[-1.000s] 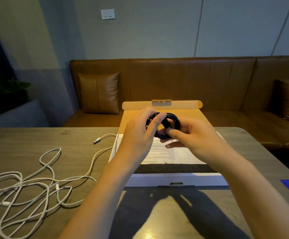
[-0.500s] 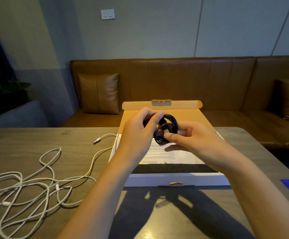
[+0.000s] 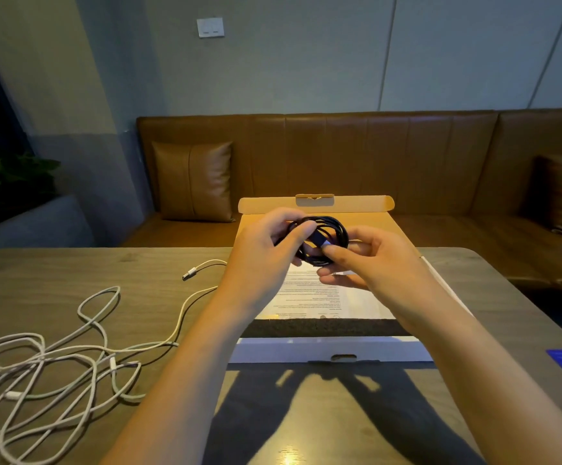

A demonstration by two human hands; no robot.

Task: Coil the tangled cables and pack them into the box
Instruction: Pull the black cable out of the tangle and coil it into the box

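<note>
Over the open box [image 3: 326,350] at frame centre, left hand [image 3: 262,250] and right hand [image 3: 373,263] pinch the black cable coil [image 3: 335,229] from opposite sides, the box directly below, white cables [image 3: 71,347] tangled lower left

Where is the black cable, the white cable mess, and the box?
coiled black cable [image 3: 335,226]: head view, top right of the coil.
tangled white cables [image 3: 43,357]: head view, middle of the tangle.
open cardboard box [image 3: 331,349]: head view, white front wall.

both hands [image 3: 266,250] gripping black cable coil [image 3: 331,229], open box [image 3: 326,350]
</note>
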